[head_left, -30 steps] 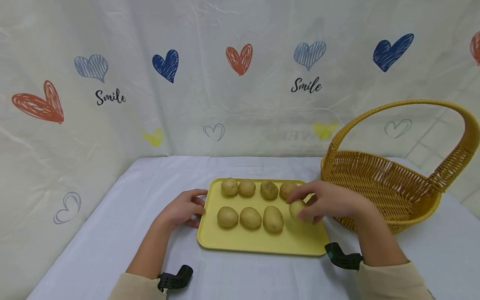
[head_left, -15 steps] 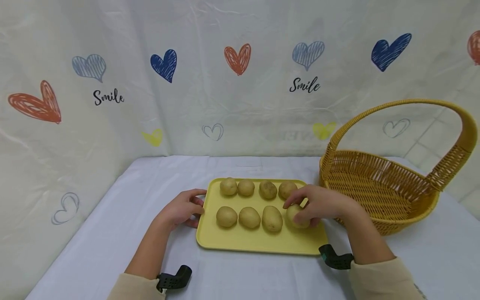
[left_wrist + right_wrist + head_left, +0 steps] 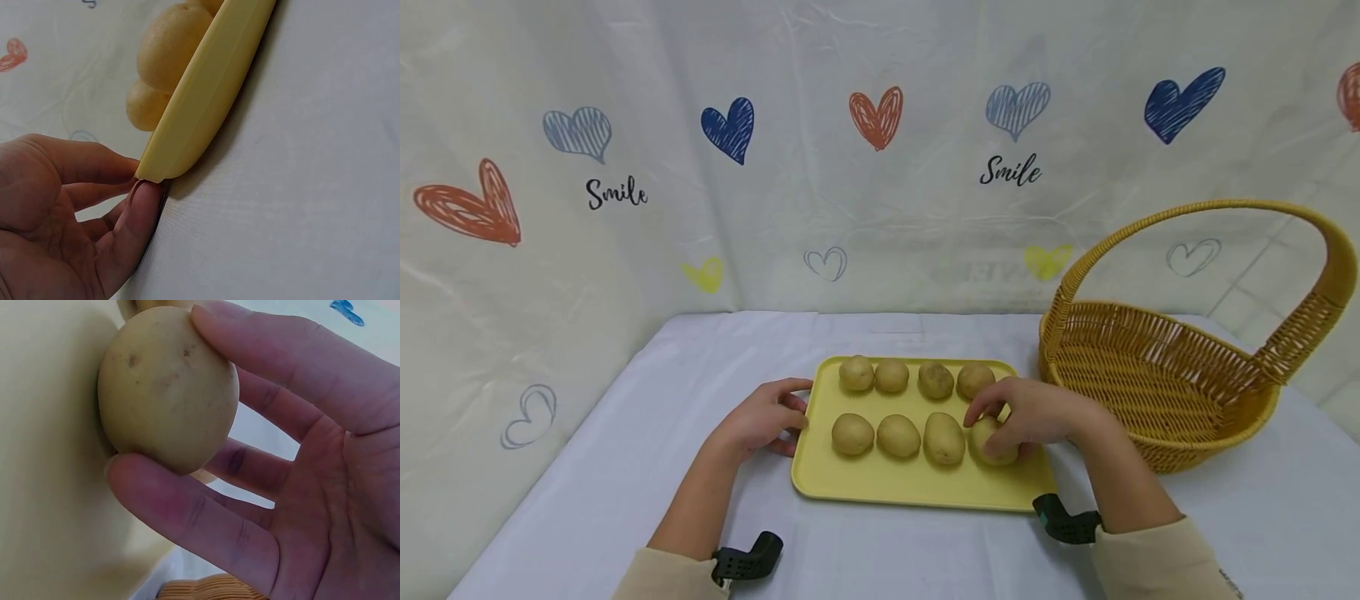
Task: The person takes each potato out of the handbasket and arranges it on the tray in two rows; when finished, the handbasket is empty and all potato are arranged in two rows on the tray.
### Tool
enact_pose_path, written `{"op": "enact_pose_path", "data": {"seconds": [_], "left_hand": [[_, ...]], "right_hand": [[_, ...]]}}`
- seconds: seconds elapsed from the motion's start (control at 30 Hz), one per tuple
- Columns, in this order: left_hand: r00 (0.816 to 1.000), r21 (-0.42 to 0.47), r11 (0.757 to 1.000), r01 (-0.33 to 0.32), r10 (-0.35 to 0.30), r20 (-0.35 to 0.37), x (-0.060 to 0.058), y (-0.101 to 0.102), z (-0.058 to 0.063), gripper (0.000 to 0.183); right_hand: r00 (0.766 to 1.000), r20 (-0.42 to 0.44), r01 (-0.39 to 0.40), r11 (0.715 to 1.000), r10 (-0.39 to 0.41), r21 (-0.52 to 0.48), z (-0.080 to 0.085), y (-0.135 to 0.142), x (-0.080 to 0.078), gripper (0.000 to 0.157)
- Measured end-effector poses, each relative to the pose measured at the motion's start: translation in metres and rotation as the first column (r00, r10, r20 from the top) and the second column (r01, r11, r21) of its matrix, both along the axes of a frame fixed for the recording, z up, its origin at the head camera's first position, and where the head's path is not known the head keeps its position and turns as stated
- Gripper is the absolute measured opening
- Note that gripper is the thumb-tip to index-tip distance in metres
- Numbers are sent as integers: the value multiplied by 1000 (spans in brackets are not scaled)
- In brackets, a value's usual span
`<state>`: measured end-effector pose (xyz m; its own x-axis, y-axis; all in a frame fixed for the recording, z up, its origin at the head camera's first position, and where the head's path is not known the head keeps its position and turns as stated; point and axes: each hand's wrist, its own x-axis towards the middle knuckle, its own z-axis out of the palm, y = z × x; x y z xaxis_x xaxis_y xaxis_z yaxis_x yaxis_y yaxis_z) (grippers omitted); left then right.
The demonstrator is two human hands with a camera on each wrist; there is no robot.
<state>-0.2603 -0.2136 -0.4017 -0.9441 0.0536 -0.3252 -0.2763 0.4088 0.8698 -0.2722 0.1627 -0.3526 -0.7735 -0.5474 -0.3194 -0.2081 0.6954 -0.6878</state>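
A yellow tray (image 3: 917, 487) lies on the white tablecloth with two rows of potatoes on it. My left hand (image 3: 767, 417) is at the tray's left edge; in the left wrist view its thumb and a finger pinch the tray's rim (image 3: 200, 119). Over the right end of the front row, my right hand (image 3: 1037, 412) holds a potato (image 3: 983, 433) between thumb and fingers. That potato (image 3: 169, 394) appears to rest on the tray in the right wrist view. Left of it lies a longer potato (image 3: 944, 439). The right hand covers part of the tray's right side.
A wicker basket (image 3: 1150, 375) with a tall arched handle stands right of the tray, close behind the right forearm. Behind the table (image 3: 737, 350) hangs a pale curtain (image 3: 940, 217) printed with hearts and "Smile".
My right hand has moved slightly left and down with the potato, bringing it next to the longer potato in the front row. The left hand stays at the tray edge.
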Motion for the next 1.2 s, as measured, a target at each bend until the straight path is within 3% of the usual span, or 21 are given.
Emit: {"op": "enact_pose_path", "data": {"seconds": [0.53, 0.93, 1.07, 1.2], "left_hand": [[1000, 0, 1000, -4, 4, -3, 2, 2, 0, 65], [999, -12, 1000, 5, -5, -32, 0, 0, -1, 61], [999, -10, 1000, 14, -14, -50, 2, 1, -4, 60], [997, -50, 999, -4, 0, -83, 7, 0, -9, 59]], "right_hand": [[1000, -6, 20, 1000, -20, 2, 2, 4, 0, 40], [985, -159, -66, 998, 65, 1, 3, 5, -7, 39], [980, -193, -39, 999, 37, -5, 5, 7, -7, 42], [957, -290, 7, 999, -20, -48, 0, 5, -8, 36]]}}
